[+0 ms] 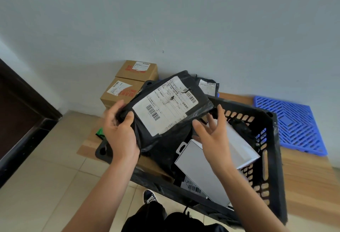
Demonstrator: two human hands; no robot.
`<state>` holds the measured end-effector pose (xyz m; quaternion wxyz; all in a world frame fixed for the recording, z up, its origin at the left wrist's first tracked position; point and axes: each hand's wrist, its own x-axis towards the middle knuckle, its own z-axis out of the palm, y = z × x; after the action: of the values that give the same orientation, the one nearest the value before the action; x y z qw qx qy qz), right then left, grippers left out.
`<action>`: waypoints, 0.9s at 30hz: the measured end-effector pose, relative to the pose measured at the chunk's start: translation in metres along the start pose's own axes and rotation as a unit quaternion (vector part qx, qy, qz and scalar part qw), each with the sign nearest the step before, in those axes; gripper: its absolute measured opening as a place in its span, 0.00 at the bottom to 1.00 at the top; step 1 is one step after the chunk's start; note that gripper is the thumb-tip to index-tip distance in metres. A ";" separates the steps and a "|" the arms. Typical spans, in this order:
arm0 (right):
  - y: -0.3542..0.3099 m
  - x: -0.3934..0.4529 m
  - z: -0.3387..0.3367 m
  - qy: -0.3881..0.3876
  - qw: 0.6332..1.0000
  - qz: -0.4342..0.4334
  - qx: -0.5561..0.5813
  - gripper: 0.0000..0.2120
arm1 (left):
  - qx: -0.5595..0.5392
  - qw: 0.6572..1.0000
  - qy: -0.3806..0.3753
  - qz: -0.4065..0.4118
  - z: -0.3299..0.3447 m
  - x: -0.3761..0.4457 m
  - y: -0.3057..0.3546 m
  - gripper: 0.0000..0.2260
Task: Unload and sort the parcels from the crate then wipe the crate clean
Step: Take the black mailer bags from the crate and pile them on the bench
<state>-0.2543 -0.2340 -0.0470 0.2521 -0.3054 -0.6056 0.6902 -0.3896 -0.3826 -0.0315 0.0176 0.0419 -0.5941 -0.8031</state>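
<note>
Both hands held a black parcel (165, 106) with a white label above the black crate (272, 158): the left hand (120, 130) gripped its near-left corner, while the right hand (211, 132) pinched its right edge, other fingers loose. Inside the crate lay two white boxes (198, 165) and something black. Behind the crate, two cardboard boxes (128, 82) and another black parcel (207, 86) sat by the wall.
</note>
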 end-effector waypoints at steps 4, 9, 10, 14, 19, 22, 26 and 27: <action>-0.003 -0.012 0.016 -0.052 0.996 -0.016 0.065 0.43 | -0.015 0.999 -0.017 -0.037 0.008 -0.017 -0.008 0.19; -0.004 -0.010 0.014 0.010 0.997 -0.059 0.057 0.37 | 0.057 0.987 -0.151 -0.021 0.010 -0.039 -0.017 0.24; -0.005 -0.007 0.010 0.021 0.996 -0.064 0.063 0.34 | 0.072 0.980 -0.184 -0.017 0.010 -0.041 -0.019 0.26; -0.010 0.002 -0.010 0.034 0.995 -0.049 0.079 0.29 | 0.143 0.951 -0.274 -0.022 0.006 -0.038 -0.024 0.28; -0.009 0.009 -0.023 0.019 0.997 -0.037 0.066 0.29 | 0.203 0.931 -0.305 -0.002 0.013 -0.019 -0.014 0.25; -0.010 0.012 -0.023 -0.009 0.998 -0.044 0.042 0.28 | 0.239 0.888 -0.392 -0.003 0.021 -0.014 -0.009 0.29; -0.006 0.020 -0.019 0.003 0.997 -0.068 0.022 0.28 | 0.263 0.861 -0.436 0.008 0.027 -0.010 -0.013 0.31; -0.005 0.022 -0.018 0.008 0.997 -0.071 0.024 0.28 | 0.263 0.861 -0.435 0.015 0.029 -0.007 -0.014 0.31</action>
<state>-0.2563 -0.2055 -0.0461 0.3122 -0.2608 -0.6068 0.6829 -0.3845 -0.3508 -0.0361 -0.2428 -0.3175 -0.7310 -0.5531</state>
